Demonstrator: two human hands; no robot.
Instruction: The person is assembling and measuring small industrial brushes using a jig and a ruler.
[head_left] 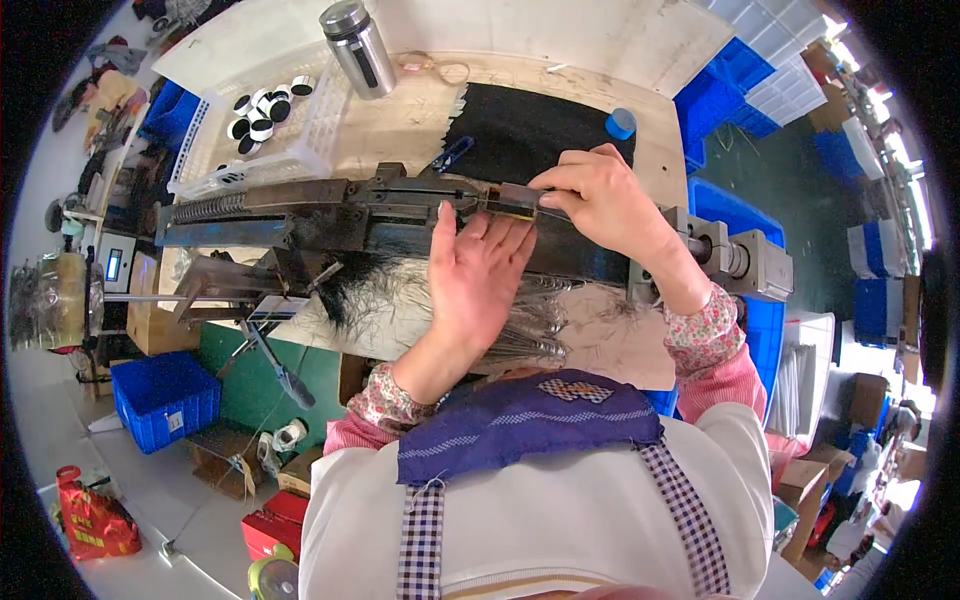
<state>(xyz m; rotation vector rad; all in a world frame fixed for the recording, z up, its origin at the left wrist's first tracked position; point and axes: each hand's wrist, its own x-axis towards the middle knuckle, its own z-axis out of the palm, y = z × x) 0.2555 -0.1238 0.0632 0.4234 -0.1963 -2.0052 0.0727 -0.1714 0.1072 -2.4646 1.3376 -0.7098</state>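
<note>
**Small, dark rectangular block with a yellowish lower edge (513,203), held in a pinch**

Pale wooden planking makes up the broad table (395,120), littered along its near side with loose, dark, hair-like strands (535,330). Across it, left to right, runs a long, dark metal machine (310,225), ending at the right in a grey, boxy metal unit (762,267). Beyond the machine lies a flat black cloth (540,125) with a ragged left edge. Further left sits a low, translucent white plastic crate (305,160).

The left hand (478,285) is opened out, palm up and fingers extended, their tips at the block's near edge; whether they press on it, I cannot tell. The right hand (605,195) pinches the block's right end between thumb and forefinger.

Just right of the crate stands a cylindrical, silver metal flask (360,58). A round blue lid-like piece (621,124) rests at the cloth's right side, and several short black-and-white cylinders (262,130) lie grouped inside the crate. Smallest here, the block is at the machine's middle, right of centre.
</note>
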